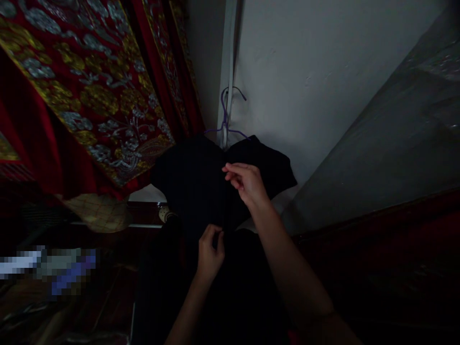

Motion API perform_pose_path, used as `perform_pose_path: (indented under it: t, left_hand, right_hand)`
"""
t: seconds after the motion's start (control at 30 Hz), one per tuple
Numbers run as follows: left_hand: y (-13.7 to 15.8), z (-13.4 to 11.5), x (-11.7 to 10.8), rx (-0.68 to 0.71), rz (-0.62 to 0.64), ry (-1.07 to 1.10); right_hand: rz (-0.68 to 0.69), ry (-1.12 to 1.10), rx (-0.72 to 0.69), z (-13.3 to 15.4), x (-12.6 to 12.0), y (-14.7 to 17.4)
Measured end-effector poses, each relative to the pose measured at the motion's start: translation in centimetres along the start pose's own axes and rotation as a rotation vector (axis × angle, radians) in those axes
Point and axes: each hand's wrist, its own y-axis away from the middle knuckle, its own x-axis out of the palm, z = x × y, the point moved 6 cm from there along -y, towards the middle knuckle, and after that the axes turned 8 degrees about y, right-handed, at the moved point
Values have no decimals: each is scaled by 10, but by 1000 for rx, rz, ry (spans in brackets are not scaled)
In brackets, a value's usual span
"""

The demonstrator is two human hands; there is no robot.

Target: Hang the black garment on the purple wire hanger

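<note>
A black short-sleeved shirt (194,172) hangs in front of me on a purple wire hanger (225,112). Low on its front opening is my left hand (211,251), with thumb and forefinger pinched on the dark cloth edge. My right hand (246,181) is higher, in front of the chest just under the collar. Its fingers are curled together at the shirt's middle line; what sits between the fingertips is too dark to make out. The shirt's lower part blends into the darkness below my hands.
A red cloth (100,96) with gold and silver embroidery hangs at the upper left. Behind the hanger, a thin white pipe or cord (232,48) runs down the pale wall (305,72). Translucent sheeting (388,139) covers the right side. Blurred items lie at the lower left.
</note>
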Motion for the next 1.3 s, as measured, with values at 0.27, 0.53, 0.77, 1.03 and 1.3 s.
perform_pose_path:
  t: [0.27,0.53,0.77,1.03,1.3]
  left_hand:
    - [-21,0,-4,-7,122,-10]
    - [-151,-122,-34,418,-64,44]
    - [-185,-180,-11,595,189,-289]
    - [-169,-179,-15,605,89,-331]
    - [-186,-181,-31,583,174,-294]
  right_hand:
    - [98,55,-81,41,9,-2]
    - [99,158,-248,46,5,17]
    - [23,164,-342,57,-24,18]
    - [49,78,-367,41,-18,17]
    - [85,210,-513,69,-1,19]
